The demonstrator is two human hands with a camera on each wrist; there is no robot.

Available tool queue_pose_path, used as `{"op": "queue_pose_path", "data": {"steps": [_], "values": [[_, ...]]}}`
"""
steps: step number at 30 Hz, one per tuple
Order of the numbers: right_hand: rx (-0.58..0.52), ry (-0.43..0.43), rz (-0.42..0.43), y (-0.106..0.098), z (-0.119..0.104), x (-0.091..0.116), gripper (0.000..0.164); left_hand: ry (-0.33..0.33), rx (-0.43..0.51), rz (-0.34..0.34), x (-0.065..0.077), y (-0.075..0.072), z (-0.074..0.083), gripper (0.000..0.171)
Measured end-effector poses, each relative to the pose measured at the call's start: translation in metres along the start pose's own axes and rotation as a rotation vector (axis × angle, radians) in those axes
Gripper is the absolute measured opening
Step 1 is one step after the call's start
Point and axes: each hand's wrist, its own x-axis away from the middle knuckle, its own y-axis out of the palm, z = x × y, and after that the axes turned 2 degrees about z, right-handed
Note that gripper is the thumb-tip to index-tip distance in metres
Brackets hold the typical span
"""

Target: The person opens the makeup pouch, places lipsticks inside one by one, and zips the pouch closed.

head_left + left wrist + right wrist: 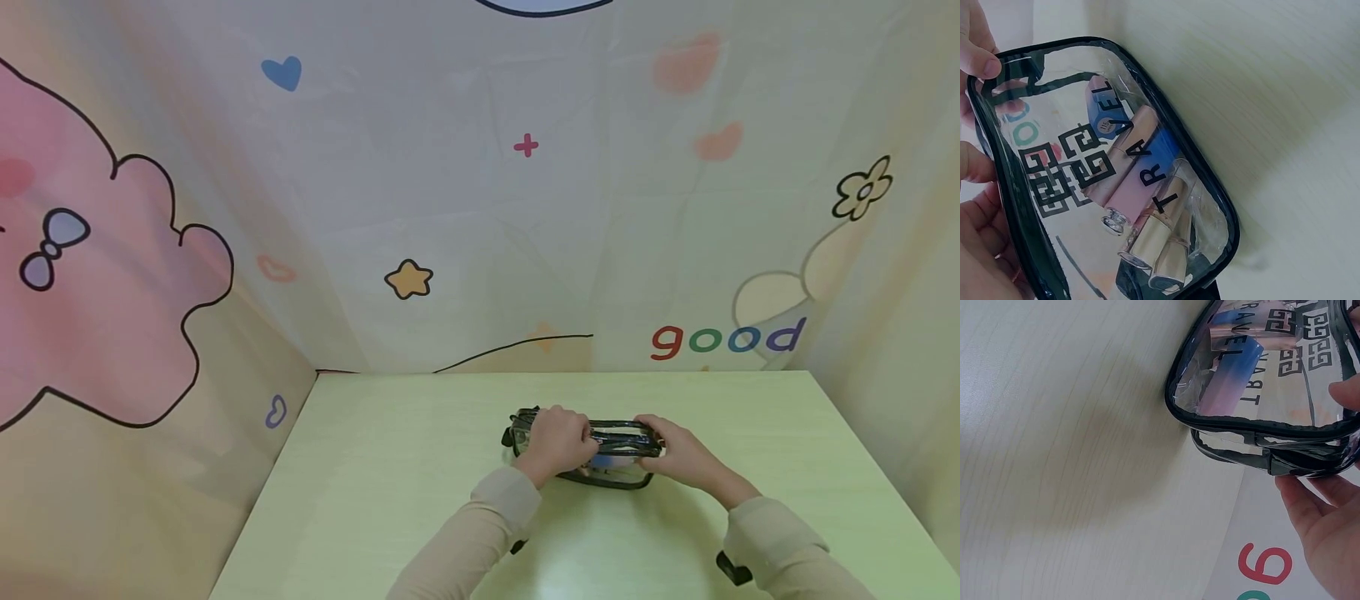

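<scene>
A clear cosmetic pouch with black piping stands on the table, its zipped top edge up. My left hand grips that top edge left of the middle, fingers curled; what lies inside the fist is hidden. At the right end, my right hand holds the pouch's corner between thumb and fingers. Through the clear wall, marked TRAVEL, show a pink-and-blue tube, gold-capped tubes and a blue-and-pink piece. A black strap runs along the pouch's back in the right wrist view.
The pale wooden table reaches back to a printed curtain with the word good on it. Curtain also hangs along the left and right sides. A black wrist-worn device shows under the right sleeve.
</scene>
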Motion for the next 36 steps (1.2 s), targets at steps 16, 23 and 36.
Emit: {"op": "queue_pose_path", "data": {"steps": [16,23,36], "values": [[0.021,0.017,0.000,0.002,0.000,0.000,0.052,-0.303,0.076,-0.128,-0.003,-0.004,0.005,0.048],[0.024,0.028,-0.008,0.001,0.001,-0.001,0.052,-0.327,0.099,-0.101,-0.001,-0.006,0.004,0.047],[0.038,0.024,0.002,0.002,0.003,0.000,0.052,-0.373,0.123,-0.068,0.002,-0.013,-0.007,0.046]]}}
